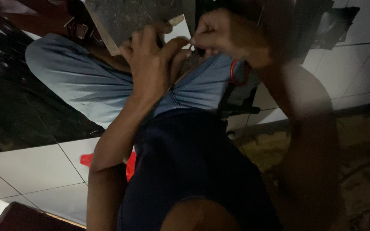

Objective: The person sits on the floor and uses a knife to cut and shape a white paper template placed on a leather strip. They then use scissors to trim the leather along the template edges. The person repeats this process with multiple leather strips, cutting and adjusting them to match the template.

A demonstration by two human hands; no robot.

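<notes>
Seated on a white tiled floor [31,167], I wear pale blue denim shorts [91,85] under a dark navy shirt [185,162]. A dark flat slab with a pale edge [129,17] rests against my knee. My left hand [150,64] curls around its lower edge; my right hand [223,36], red cord bracelet [238,72] at the wrist, pinches a thin pale strand [186,40] just beside the left thumb.
</notes>
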